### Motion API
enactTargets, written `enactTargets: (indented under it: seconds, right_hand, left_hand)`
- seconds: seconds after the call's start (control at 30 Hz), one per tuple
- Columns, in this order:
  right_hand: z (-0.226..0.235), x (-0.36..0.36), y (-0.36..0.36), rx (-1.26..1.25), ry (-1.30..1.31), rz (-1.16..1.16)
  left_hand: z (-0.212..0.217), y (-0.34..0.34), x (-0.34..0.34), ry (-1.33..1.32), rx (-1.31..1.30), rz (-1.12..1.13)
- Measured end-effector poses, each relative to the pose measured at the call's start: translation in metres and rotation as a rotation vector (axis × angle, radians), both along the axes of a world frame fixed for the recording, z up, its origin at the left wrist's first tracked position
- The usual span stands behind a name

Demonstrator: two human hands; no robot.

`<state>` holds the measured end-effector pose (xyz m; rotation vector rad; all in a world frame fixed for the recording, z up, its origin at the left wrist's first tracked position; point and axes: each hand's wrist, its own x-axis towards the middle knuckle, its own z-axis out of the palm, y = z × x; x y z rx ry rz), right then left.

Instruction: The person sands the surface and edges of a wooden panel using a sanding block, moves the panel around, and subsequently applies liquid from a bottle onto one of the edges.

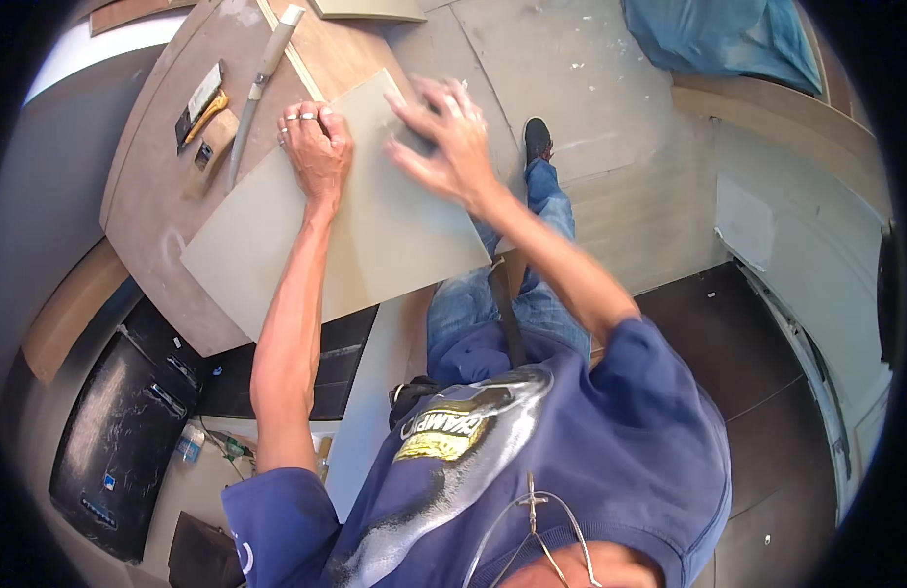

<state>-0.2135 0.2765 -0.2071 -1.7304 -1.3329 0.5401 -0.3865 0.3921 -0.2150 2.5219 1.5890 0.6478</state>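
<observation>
Right hand (445,145) motion-blurred; left hand (317,152) hides part of pale board (399,240).

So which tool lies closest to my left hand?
The long, thin grey tool with the pale end, just beside your left hand; the yellow-handled tool and wooden tool lie farther left.

Got some crumpled blue sheeting (723,39) over on the far right, plus a scuffed black case-like thing (115,441) down left.
</observation>
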Motion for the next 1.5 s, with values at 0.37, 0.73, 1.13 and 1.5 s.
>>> enactTargets:
  seconds: [0.37, 0.73, 1.13, 1.5]
  right_hand:
    - [-0.004, -0.019, -0.168, -0.259, 0.170, -0.038]
    - [-0.003, -0.013, -0.086, -0.126, 0.091, 0.009]
    - [-0.034, 0.004, 0.049, 0.046, 0.292, -0.016]
    - [-0.033, 0.030, 0.113, 0.092, 0.547, 0.102]
  left_hand:
    - [0.001, -0.001, -0.009, 0.018, -0.013, 0.024]
    - [-0.005, 0.000, -0.012, 0.008, -0.015, 0.022]
    - [-0.006, 0.003, -0.004, 0.029, -0.025, 0.008]
    - [-0.010, 0.007, 0.003, 0.054, -0.039, -0.015]
